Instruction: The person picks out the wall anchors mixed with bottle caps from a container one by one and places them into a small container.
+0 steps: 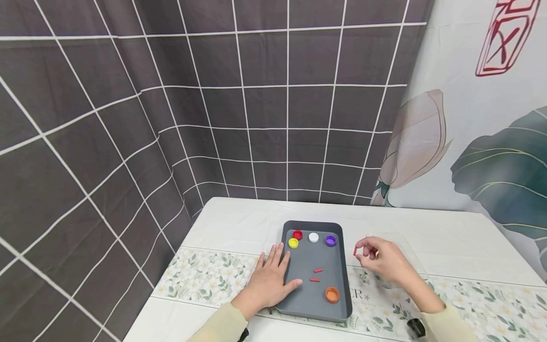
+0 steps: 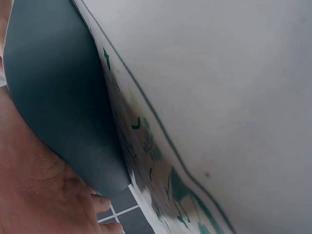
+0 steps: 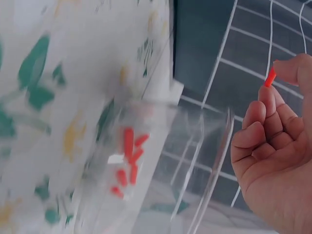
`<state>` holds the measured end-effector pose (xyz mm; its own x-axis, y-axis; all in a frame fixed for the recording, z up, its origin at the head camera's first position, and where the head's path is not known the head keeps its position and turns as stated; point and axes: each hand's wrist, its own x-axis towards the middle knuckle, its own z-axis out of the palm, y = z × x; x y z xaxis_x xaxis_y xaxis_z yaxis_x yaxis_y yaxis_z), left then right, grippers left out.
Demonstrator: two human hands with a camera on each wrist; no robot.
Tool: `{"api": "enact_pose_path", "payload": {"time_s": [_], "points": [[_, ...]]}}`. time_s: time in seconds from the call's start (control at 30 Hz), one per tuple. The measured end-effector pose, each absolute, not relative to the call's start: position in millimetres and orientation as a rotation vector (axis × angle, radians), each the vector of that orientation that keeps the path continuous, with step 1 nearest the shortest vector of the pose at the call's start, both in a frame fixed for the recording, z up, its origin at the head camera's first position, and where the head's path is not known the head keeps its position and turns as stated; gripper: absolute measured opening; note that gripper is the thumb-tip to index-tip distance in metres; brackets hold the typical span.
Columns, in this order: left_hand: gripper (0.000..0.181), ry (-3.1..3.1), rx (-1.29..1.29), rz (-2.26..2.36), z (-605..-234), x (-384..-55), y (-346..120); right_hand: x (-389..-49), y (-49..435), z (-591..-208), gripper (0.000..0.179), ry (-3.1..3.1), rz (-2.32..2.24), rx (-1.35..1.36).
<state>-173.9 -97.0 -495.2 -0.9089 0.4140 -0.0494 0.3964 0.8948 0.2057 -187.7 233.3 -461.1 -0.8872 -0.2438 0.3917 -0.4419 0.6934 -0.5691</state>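
Observation:
My right hand (image 1: 384, 259) pinches a short red stick (image 3: 270, 77) between thumb and index finger, just right of the grey tray (image 1: 305, 259). In the right wrist view a clear plastic box (image 3: 214, 156) with several similar red pieces (image 3: 128, 141) lies beneath that hand. Fingers spread, my left hand (image 1: 269, 281) rests on the tray's left edge, its thumb reaching over the rim. Two red sticks (image 1: 314, 280) lie apart on the tray floor. Near its far end sit red (image 1: 297, 234), yellow (image 1: 293, 243), white (image 1: 314, 237) and purple caps (image 1: 331, 241); an orange cap (image 1: 332, 295) is near the front.
A white cloth with a floral band (image 1: 205, 270) covers the table (image 1: 248, 221). Behind and to the left hangs a dark curtain (image 1: 265, 109) with a white grid. At the right is a white hanging (image 1: 466, 142) printed with a flower and leaf.

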Motion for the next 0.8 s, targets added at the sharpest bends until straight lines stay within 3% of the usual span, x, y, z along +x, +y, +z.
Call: {"api": "enact_pose_path", "payload": {"time_s": [0.8], "points": [[0.084,2.966,0.635,0.296,-493.8,-173.0,-96.7,-180.3,314.2,-462.8,0.018,-2.758,0.849,0.208]]}}
